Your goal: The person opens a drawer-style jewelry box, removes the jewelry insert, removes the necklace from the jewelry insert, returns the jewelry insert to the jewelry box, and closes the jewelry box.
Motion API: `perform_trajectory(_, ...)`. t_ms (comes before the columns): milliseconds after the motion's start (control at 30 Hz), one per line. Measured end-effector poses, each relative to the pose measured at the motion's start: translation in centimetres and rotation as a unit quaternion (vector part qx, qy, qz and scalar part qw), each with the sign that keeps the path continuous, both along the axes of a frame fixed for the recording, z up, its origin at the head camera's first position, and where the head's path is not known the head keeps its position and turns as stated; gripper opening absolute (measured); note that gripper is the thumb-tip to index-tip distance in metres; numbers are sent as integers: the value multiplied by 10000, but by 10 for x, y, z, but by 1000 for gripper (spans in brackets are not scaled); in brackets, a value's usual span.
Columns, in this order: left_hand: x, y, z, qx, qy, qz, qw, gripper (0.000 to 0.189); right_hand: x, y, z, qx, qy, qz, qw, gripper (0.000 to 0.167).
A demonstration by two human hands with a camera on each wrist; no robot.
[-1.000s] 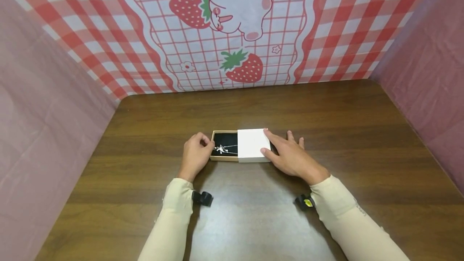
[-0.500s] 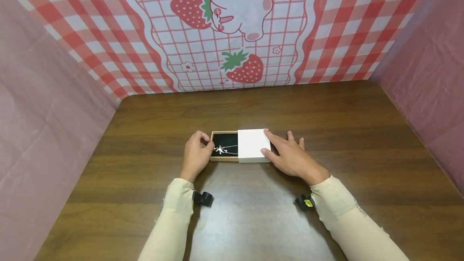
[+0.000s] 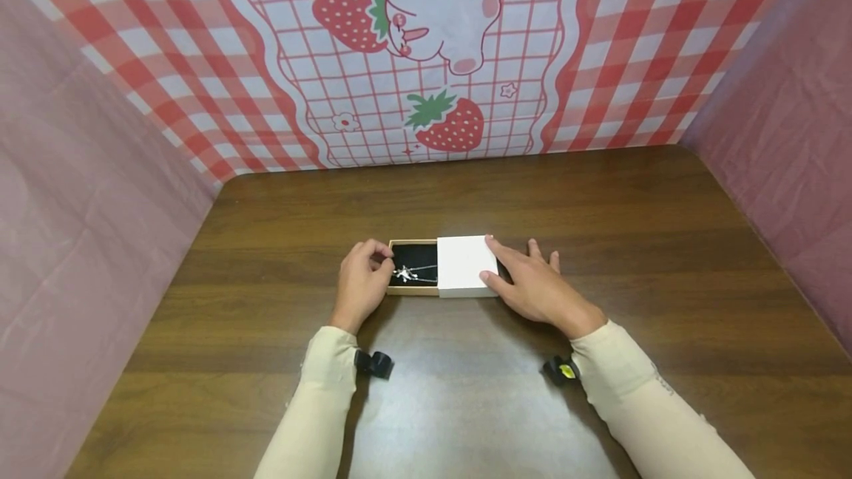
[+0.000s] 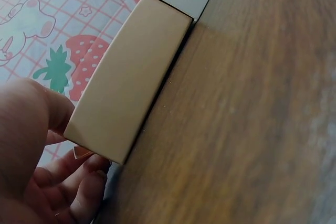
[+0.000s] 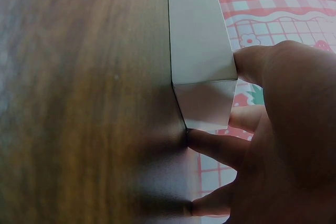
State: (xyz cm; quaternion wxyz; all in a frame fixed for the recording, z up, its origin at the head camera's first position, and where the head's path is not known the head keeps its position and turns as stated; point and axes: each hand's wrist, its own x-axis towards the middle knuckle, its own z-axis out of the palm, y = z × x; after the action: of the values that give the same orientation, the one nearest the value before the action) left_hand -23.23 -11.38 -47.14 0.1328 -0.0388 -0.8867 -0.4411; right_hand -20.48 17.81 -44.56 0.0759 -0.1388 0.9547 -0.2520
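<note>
A small jewellery box lies on the table, its white outer sleeve on the right and its tan drawer pulled partway out to the left. On the black pad inside is a silver necklace, its chain running in under the sleeve. My left hand pinches the drawer's left end with curled fingers. An orange tab sticks out there in the left wrist view. My right hand touches the sleeve's right end with thumb and index finger, other fingers spread toward the table.
A brown wood-grain table lies under the box. A red-and-white checked cloth with strawberries hangs behind it, with pink cloth at both sides. Each wrist wears a small black camera.
The tip of my left index finger has moved slightly right, over the drawer's end edge. The box, the necklace and my right hand look the same.
</note>
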Motion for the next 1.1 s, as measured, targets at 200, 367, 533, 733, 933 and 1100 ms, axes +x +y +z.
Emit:
perform_trajectory(200, 0, 0, 0, -74, -12, 6, 10000, 8, -1, 1, 0, -2, -5, -3, 10000, 70)
perform_trajectory(367, 0, -1, -1, -75, -27, 44, 10000, 10, -1, 1, -1, 6, -7, -9, 10000, 71)
perform_trajectory(533, 0, -1, -1, -102, -21, 54, 9999, 14, -1, 1, -1, 25, 3, -9, 10000, 70)
perform_trajectory(733, 1, 0, 0, -349, 58, -7, 9994, 21, -1, 0, 0, -14, 37, 15, 10000, 70)
perform_trajectory(933, 2, 1, 0, -673, -149, -154, 9975, 33, 0, 0, 0, -2, -12, -3, 10000, 70)
perform_trajectory(1100, 2, 1, 1, -889, -343, -272, 9951, 42, 0, 1, 0, 10, -11, -7, 10000, 70)
